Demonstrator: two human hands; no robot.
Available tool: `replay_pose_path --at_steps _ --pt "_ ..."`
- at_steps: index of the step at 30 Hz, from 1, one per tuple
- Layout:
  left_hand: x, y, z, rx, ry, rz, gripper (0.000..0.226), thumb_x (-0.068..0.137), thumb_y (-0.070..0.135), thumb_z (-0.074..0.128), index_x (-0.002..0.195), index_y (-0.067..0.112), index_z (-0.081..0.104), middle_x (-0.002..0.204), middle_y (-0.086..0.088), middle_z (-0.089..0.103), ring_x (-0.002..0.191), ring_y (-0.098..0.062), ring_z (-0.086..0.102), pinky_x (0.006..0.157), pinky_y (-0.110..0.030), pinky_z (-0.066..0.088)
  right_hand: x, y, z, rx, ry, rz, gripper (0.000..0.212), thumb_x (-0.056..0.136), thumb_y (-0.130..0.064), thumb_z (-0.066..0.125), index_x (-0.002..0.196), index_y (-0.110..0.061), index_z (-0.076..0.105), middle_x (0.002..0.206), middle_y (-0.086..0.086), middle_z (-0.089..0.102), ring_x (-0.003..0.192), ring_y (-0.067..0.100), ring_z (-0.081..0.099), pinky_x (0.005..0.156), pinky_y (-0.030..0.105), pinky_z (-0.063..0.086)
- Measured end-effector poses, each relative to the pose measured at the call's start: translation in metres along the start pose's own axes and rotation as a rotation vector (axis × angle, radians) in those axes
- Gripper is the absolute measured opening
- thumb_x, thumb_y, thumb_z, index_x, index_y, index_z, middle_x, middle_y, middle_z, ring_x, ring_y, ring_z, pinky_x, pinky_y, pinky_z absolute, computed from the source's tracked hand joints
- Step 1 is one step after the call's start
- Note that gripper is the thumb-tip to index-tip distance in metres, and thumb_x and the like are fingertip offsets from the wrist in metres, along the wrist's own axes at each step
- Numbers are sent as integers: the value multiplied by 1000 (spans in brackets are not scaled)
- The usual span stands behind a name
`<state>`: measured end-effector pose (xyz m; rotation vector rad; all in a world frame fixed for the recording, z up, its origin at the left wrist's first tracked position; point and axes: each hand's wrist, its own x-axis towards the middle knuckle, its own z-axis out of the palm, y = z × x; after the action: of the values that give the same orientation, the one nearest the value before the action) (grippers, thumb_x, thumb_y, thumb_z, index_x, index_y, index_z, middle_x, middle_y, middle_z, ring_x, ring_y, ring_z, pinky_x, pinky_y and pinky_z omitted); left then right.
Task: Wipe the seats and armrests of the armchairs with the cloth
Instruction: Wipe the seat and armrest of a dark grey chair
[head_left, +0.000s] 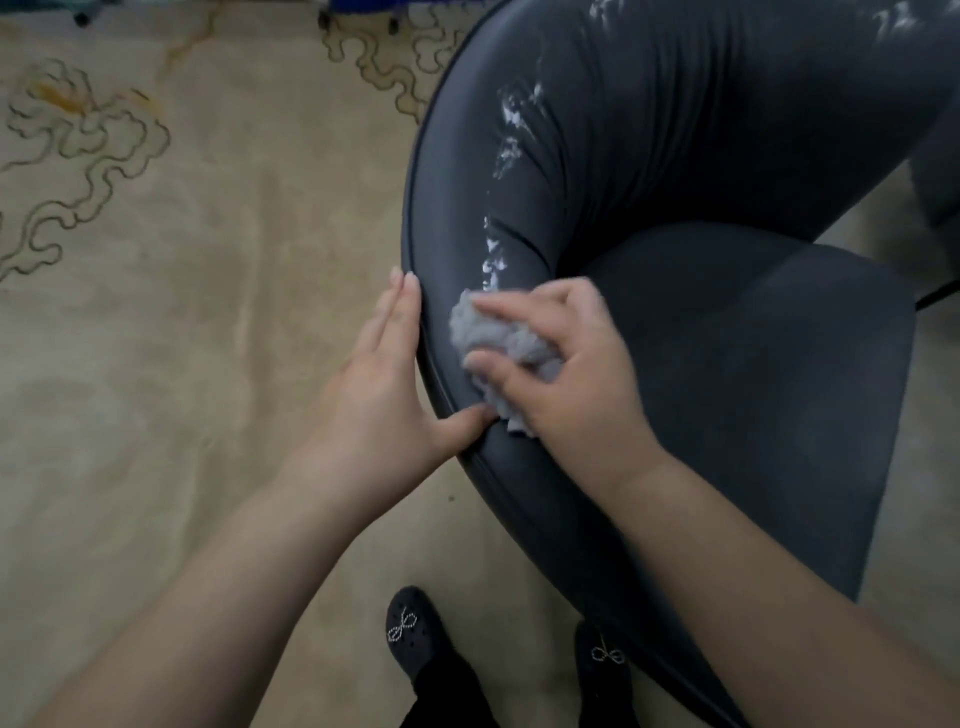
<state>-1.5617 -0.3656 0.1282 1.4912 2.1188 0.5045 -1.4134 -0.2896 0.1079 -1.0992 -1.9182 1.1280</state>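
Observation:
A dark grey leather armchair (701, 156) fills the right half of the view, its curved left armrest running down toward me and its seat cushion (753, 364) to the right. White flaky patches mark the armrest's crease. My right hand (566, 374) grips a crumpled grey cloth (498, 338) and presses it onto the armrest's lower part. My left hand (384, 379) rests on the armrest's outer edge with straight fingers, its thumb on top near the cloth.
A beige carpet (182, 286) with a curly line pattern covers the floor to the left. My two feet in dark slippers (410, 634) stand at the bottom, close to the chair's front. Chair or cart wheels show at the top edge.

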Motion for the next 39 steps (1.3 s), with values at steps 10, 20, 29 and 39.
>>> replay_pose_path --at_steps 10,20,29,39 --pt "24 -8 -11 -45 -48 58 120 68 58 72 154 27 -6 159 20 -6 135 14 -8 93 7 -10 38 -7 6 28 293 85 28 82 -23 74 110 -27 70 109 7 51 97 4 56 87 7 40" --pt "72 -10 -28 -50 -86 59 125 62 63 70 154 28 -8 159 20 -11 141 11 -9 93 9 -9 61 18 -5 28 268 263 27 87 -16 68 111 -26 69 113 7 55 99 -2 57 87 4 39" --pt "97 -13 -44 -31 -189 68 112 65 56 61 152 38 -7 154 31 -18 129 27 -12 87 10 1 60 30 -7 15 107 103 27 83 -9 72 108 -17 70 100 13 49 81 1 55 73 6 45" --pt "95 -16 -32 -125 -153 41 102 75 39 64 153 39 -2 155 32 -13 134 24 -7 103 -6 13 46 8 12 -82 114 42 37 83 -31 69 117 -18 68 99 1 49 91 1 53 84 8 41"
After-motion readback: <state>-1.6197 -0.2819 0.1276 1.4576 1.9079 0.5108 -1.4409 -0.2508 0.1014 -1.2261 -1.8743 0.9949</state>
